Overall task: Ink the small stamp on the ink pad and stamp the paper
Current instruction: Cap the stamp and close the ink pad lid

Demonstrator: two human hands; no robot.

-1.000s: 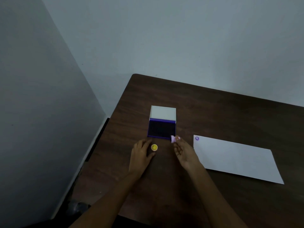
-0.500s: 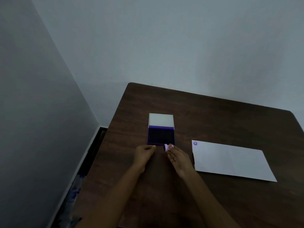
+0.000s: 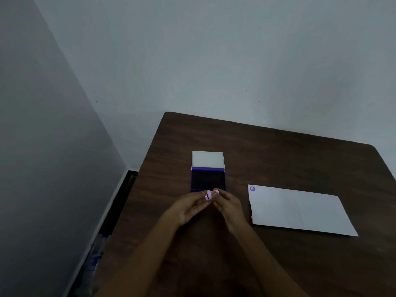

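A small pink stamp (image 3: 211, 194) is held just above the table at the near edge of the open ink pad (image 3: 207, 180). My left hand (image 3: 188, 207) pinches its left pink part and my right hand (image 3: 228, 205) pinches its right pink part, fingertips almost touching. The two pink parts look slightly separated. The pad's dark purple surface is exposed, and its white lid (image 3: 207, 160) stands open behind it. To the right lies the white paper (image 3: 300, 211), with one purple stamp mark (image 3: 252, 188) in its far left corner.
The dark wooden table (image 3: 278, 157) stands in a room corner, with grey walls at the left and behind it. Its left edge runs close to my left arm, and the floor beside it holds some blurred items (image 3: 96, 256).
My left hand has moved right to join my right hand on the pink stamp. The yellow piece seen a second ago near my left fingers is out of sight. The camera has tilted up.
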